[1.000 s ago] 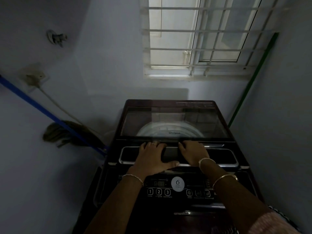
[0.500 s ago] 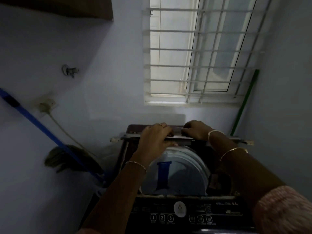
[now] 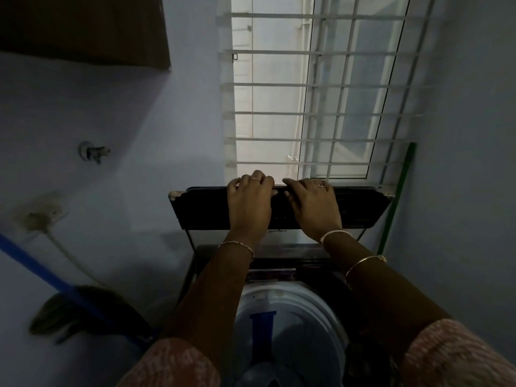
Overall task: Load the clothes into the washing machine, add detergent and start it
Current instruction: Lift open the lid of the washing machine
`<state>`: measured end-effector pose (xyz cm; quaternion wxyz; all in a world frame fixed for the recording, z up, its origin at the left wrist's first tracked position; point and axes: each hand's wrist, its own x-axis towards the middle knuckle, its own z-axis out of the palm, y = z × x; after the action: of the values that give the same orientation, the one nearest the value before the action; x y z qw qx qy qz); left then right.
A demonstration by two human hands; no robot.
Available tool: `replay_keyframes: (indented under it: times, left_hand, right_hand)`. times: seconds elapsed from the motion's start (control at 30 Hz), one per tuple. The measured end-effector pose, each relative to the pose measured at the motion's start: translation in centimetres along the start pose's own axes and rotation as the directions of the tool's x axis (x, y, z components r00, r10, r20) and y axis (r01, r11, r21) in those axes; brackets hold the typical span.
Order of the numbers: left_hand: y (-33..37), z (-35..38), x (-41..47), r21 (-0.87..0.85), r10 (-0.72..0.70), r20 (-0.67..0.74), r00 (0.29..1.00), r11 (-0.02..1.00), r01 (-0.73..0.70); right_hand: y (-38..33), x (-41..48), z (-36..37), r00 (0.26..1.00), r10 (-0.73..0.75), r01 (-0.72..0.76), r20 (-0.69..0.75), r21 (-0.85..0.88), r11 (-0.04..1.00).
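Note:
The dark top-loading washing machine (image 3: 195, 263) stands below the window. Its lid (image 3: 201, 210) is raised upright against the back wall. My left hand (image 3: 250, 203) and my right hand (image 3: 314, 205) both lie on the lid's inner face, with fingers curled over its top edge. Below my arms the white drum rim (image 3: 307, 303) shows, with a blue stripe (image 3: 262, 331) inside it. No clothes or detergent are in view. The control panel is out of frame.
A barred window (image 3: 315, 88) fills the wall behind the lid. A blue-handled mop (image 3: 83, 311) leans at the left, under a wall socket (image 3: 42, 216) and a tap (image 3: 93, 152). A green pole (image 3: 396, 196) stands at the right. A dark cabinet (image 3: 83, 29) hangs at the top left.
Both hands have lifted the lid from flat and closed to fully upright against the wall. The drum opening is now exposed, and the camera has tilted upward.

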<state>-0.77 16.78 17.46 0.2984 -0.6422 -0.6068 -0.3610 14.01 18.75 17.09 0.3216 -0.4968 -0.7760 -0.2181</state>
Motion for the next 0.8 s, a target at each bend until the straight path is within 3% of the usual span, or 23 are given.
replay_keyframes:
  times: [0.13, 0.23, 0.47, 0.8]
  left_hand:
    - [-0.8, 2.8, 3.2, -0.003, 0.009, -0.035, 0.999, 1.000, -0.009]
    - [-1.6, 4.8, 4.8, -0.052, 0.040, 0.034, 0.999, 0.998, -0.038]
    - [-3.0, 10.2, 6.9, 0.009, 0.028, 0.257, 0.966, 0.999, -0.032]
    - [-3.7, 14.8, 9.7, 0.028, 0.002, 0.384, 0.924, 1.000, -0.014]
  right_hand:
    - [0.7, 3.9, 2.3, 0.995, 0.097, -0.095, -0.019, 0.108, 0.990]
    - [1.8, 6.7, 4.4, 0.991, 0.126, -0.120, -0.032, 0.157, 0.980]
    - [4.6, 10.6, 9.0, 0.996, 0.028, -0.036, 0.083, 0.099, 0.994]
    - [6.4, 13.1, 13.4, 0.978, -0.022, 0.012, 0.205, 0.050, 0.999]
